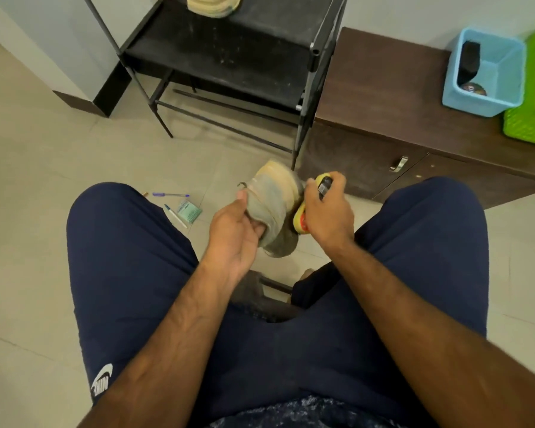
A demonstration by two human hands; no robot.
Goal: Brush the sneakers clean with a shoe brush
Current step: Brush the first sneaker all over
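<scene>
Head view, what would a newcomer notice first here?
At the centre, between the knees, the left hand holds a worn pale sneaker, and the right hand grips a yellow shoe brush at its side. At upper right, a bright blue basket and a green basket sit on a dark wooden cabinet.

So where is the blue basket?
The blue basket sits at the upper right of the head view, on the brown cabinet, right beside the green basket.

White NIKE wordmark with swoosh, seen upside down, on the navy shorts (102,383) at lower left; the barcode label on the brush (323,188) near centre is too blurred to read.
</scene>
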